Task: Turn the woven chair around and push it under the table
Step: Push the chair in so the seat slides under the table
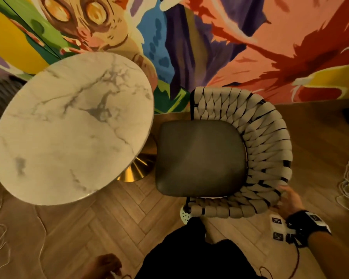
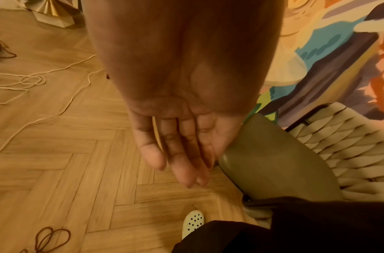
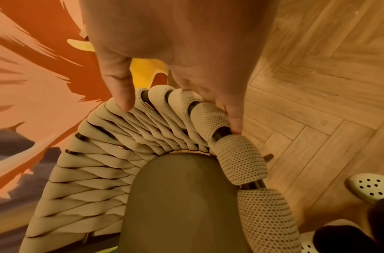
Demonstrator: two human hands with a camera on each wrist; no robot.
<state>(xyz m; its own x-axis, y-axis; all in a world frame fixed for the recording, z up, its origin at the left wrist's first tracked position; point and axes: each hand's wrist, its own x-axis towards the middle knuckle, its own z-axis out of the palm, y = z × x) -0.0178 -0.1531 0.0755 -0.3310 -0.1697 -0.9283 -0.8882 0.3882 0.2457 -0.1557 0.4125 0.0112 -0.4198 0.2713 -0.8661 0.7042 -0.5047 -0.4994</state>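
The painted mural wall fills the back of the scene, bright orange, purple and green, and the herringbone wood floor spreads out below it. On that floor stands the round marble table, its gold base peeking out from under the tabletop's right edge. Right beside it is the woven chair, its dark seat cushion open toward the table, the cushion's front edge close to the tabletop's rim and the gold base, not tucked under. The curved woven back faces away from the table, on the right.

The right hand is on the near-right curve of that backrest. The wrist view shows it well: thumb pressed on the inner straps, fingers wrapped over the top rail, grasping the chair's back.

The left hand hangs low beside the person's dark trousers, over the floor and next to the cushion's corner, fingers straight and relaxed, holding nothing.

A white perforated shoe sits on the floor by the chair leg. Loose white cord lies looped across the planks.
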